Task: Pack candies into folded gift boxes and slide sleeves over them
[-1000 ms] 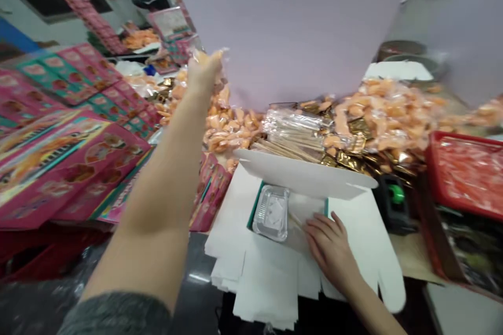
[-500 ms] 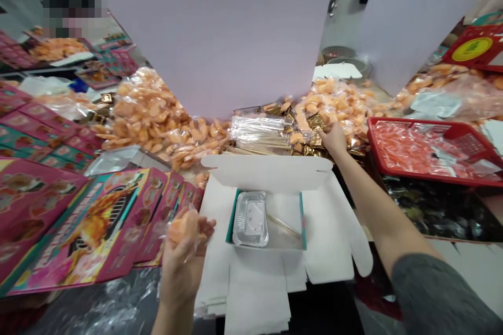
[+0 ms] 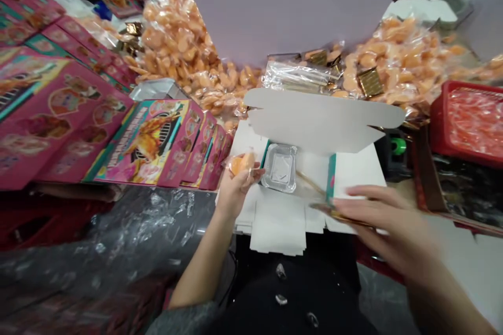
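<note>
Left hand on my feed curls around a clear-wrapped orange piece beside the foil tray in the white cardboard box, while my blurred right hand reaches over a thin gold sachet, its grip impossible to tell.

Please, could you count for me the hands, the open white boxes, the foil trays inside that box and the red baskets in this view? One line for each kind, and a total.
Hands: 2 (left hand, right hand)
Open white box: 1
Foil tray: 1
Red basket: 1
Total: 5
</note>
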A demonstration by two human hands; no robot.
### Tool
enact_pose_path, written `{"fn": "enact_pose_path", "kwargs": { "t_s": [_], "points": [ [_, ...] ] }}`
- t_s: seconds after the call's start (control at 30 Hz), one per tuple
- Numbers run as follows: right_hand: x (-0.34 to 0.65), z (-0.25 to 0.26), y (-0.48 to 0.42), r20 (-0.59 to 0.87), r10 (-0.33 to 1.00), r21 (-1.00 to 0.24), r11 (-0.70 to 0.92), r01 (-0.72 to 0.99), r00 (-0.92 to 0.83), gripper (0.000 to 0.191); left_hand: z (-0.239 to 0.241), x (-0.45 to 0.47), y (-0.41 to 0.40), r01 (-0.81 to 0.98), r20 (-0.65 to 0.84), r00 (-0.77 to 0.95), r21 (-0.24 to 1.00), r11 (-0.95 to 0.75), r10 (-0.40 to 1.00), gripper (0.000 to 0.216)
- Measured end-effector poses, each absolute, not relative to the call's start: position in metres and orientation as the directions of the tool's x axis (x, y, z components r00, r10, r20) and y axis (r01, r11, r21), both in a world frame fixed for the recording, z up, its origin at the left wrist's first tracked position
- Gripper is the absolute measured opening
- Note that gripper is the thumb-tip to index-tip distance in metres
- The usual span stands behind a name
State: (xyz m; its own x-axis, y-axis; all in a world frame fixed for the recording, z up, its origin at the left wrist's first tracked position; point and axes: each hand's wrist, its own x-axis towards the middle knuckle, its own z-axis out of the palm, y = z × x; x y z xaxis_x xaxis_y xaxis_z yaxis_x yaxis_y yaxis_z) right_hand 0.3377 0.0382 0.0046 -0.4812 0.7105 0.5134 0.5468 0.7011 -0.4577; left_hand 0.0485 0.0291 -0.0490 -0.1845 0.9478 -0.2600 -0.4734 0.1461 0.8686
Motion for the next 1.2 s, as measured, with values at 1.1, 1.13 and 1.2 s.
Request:
{"fn": "enact_pose_path", "kwargs": {
  "t_s": [1.1, 1.13, 1.2],
  "points": [
    [0.624, -0.089, 0.095, 0.063, 0.954, -0.202, -0.275, 0.940, 0.292, 0.026, -0.021, 0.110, 0.070, -0.394, -0.366, -0.027, 0.859, 0.326, 0.930, 0.040],
    [0.616, -0.082, 0.086, 0.106, 0.947, -0.209, -0.276, 0.938, 0.302, 0.025, -0.022, 0.109, 0.069, -0.399, -0.373, -0.043, 0.857, 0.326, 0.927, 0.042],
    [0.590, -0.062, 0.065, 0.290, 0.903, -0.281, -0.236, 0.930, 0.317, 0.025, -0.023, 0.106, 0.068, -0.406, -0.393, -0.068, 0.851, 0.334, 0.917, 0.045]
  ]
}}
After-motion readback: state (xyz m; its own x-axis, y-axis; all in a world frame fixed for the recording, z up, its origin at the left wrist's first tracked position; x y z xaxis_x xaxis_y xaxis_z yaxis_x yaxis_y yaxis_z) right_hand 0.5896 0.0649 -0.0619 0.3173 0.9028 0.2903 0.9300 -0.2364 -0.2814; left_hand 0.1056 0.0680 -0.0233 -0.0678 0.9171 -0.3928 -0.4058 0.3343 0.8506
